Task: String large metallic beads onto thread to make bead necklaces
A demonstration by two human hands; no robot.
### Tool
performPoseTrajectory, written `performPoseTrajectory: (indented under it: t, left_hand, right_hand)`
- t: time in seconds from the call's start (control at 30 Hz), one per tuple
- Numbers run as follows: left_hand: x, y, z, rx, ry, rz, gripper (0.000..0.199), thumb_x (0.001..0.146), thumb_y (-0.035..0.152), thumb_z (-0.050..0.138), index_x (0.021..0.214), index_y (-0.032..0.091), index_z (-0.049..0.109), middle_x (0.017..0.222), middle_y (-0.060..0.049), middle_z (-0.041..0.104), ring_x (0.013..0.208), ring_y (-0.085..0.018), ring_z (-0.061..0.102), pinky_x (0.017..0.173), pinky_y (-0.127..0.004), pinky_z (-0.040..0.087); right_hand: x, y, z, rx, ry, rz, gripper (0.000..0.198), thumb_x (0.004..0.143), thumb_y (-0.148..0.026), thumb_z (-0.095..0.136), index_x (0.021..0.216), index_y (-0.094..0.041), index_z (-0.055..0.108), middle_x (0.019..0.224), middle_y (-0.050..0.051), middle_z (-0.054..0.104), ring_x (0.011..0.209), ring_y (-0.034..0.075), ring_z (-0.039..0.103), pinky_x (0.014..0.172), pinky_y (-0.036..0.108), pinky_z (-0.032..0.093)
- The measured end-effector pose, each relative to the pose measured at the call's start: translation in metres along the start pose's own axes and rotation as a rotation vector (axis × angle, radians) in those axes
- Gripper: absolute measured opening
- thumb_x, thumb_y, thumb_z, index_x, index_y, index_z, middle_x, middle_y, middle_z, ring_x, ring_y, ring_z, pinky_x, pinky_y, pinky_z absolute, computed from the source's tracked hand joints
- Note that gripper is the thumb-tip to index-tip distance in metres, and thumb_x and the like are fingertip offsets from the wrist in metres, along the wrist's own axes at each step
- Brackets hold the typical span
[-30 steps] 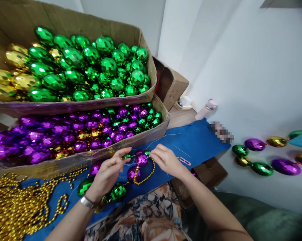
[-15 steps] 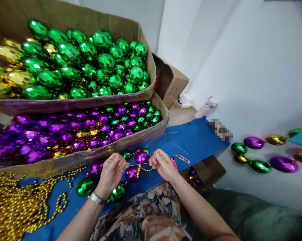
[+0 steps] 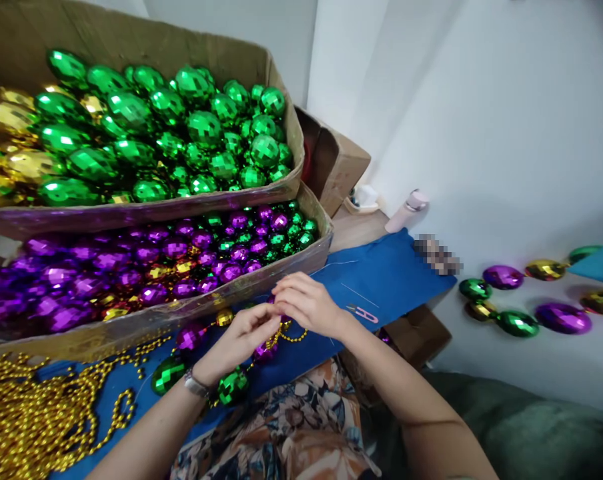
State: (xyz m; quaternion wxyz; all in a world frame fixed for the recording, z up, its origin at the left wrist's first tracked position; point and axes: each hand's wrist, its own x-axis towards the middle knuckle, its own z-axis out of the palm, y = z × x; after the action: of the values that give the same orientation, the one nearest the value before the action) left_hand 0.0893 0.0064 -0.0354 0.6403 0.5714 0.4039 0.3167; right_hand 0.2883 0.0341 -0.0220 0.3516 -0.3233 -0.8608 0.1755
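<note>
- The left hand [image 3: 249,333] and right hand [image 3: 309,305] meet, fingers bent in close; I cannot tell if they pinch anything.
- With the hands as the clock's middle, a string of big shiny beads [image 3: 190,337] lies near them, from 7 to 9 o'clock. The hands hide part of it.
- A thin gold bead chain [image 3: 295,339] loops out just beside them at 5 o'clock.
- The beads lie on a blue cloth [image 3: 391,263], which runs off toward 2 o'clock. A pale wall [image 3: 506,133] fills 1 to 3 o'clock.
- Pink snips [image 3: 366,315] lie at 3 o'clock; a pink bottle [image 3: 406,211] is at 2.
- Two cardboard boxes full of shiny beads crowd 10 and 11 o'clock: a lower box [image 3: 261,275] and an upper box [image 3: 221,200].
- A gold bead pile [image 3: 36,420] sits at 8.
</note>
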Motion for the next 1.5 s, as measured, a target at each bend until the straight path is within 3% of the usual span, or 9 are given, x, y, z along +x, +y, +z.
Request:
performPoseTrajectory:
  t: [0.17,0.47,0.67,0.87,1.03,1.17,1.3,1.4,1.5]
  left_hand:
    - [0.000,0.001,0.006,-0.211,0.162,0.011,0.024,0.084,0.039,0.063,0.084,0.015,0.065,0.060,0.002,0.047,0.055,-0.010,0.040,0.054,-0.023,0.034]
    - [-0.004,-0.001,0.003,-0.385,0.187,-0.001,0.021,0.081,0.036,0.067,0.084,0.016,0.067,0.063,0.001,0.050,0.056,-0.009,0.042,0.054,-0.023,0.038]
    - [-0.002,-0.005,0.002,-0.348,0.217,0.019,0.022,0.083,0.038,0.065,0.086,0.015,0.066,0.065,0.001,0.054,0.055,-0.009,0.046,0.054,-0.022,0.039]
    - [-0.006,-0.005,0.010,-0.282,0.181,0.012,0.022,0.082,0.037,0.066,0.082,0.015,0.064,0.065,0.001,0.054,0.051,-0.008,0.043,0.050,-0.021,0.038]
    - [-0.008,-0.004,0.009,-0.318,0.223,0.004,0.023,0.082,0.039,0.066,0.084,0.016,0.065,0.066,0.001,0.056,0.053,-0.009,0.047,0.051,-0.022,0.040]
    - [-0.008,-0.003,0.001,-0.204,0.268,0.059,0.024,0.084,0.039,0.063,0.089,0.016,0.066,0.069,0.000,0.058,0.053,-0.010,0.049,0.052,-0.023,0.041]
    - [-0.008,-0.004,-0.006,0.169,0.321,0.114,0.025,0.087,0.040,0.056,0.089,0.017,0.065,0.072,-0.002,0.060,0.061,-0.013,0.055,0.059,-0.025,0.046]
    - [-0.010,-0.009,-0.011,0.376,0.383,0.195,0.023,0.086,0.038,0.058,0.075,0.018,0.063,0.082,-0.004,0.062,0.077,-0.017,0.057,0.070,-0.026,0.045]
    - [-0.010,-0.015,-0.013,0.092,0.347,0.137,0.027,0.086,0.036,0.056,0.067,0.017,0.056,0.086,-0.004,0.060,0.067,-0.013,0.052,0.062,-0.024,0.043]
  right_hand:
    - [0.000,0.004,0.014,0.037,0.155,0.159,0.021,0.096,-0.026,0.045,0.108,-0.022,0.062,0.112,0.009,0.059,0.105,0.018,0.056,0.093,0.034,0.047]
    - [-0.021,0.002,0.032,0.153,0.021,0.211,0.018,0.094,-0.028,0.049,0.095,-0.020,0.065,0.095,0.006,0.064,0.091,0.016,0.061,0.082,0.029,0.050]
    - [-0.030,-0.015,0.040,0.521,-0.035,0.520,0.019,0.095,-0.031,0.047,0.104,-0.021,0.061,0.080,0.000,0.066,0.064,0.012,0.065,0.058,0.021,0.048]
    - [-0.023,-0.018,0.070,0.139,0.081,0.386,0.020,0.090,-0.017,0.050,0.105,-0.022,0.062,0.092,0.004,0.069,0.084,0.017,0.064,0.077,0.026,0.048]
    - [-0.021,-0.013,0.067,0.010,0.124,0.418,0.016,0.092,-0.023,0.051,0.092,-0.022,0.067,0.085,0.004,0.063,0.077,0.014,0.060,0.070,0.023,0.045]
    - [-0.024,-0.015,0.040,0.265,0.115,0.445,0.016,0.088,-0.033,0.060,0.081,-0.020,0.066,0.078,0.000,0.056,0.065,0.010,0.054,0.059,0.021,0.042]
    - [-0.028,-0.015,0.025,0.493,0.112,0.505,0.023,0.088,-0.038,0.060,0.077,-0.018,0.062,0.076,0.001,0.055,0.072,0.012,0.053,0.065,0.023,0.043]
    - [-0.033,-0.011,0.029,1.016,0.299,0.618,0.024,0.088,-0.044,0.059,0.084,-0.021,0.056,0.087,0.001,0.059,0.087,0.015,0.057,0.078,0.028,0.047]
    - [-0.036,-0.008,0.036,1.534,0.567,0.654,0.025,0.085,-0.044,0.064,0.085,-0.023,0.050,0.077,-0.004,0.056,0.084,0.013,0.059,0.089,0.034,0.047]
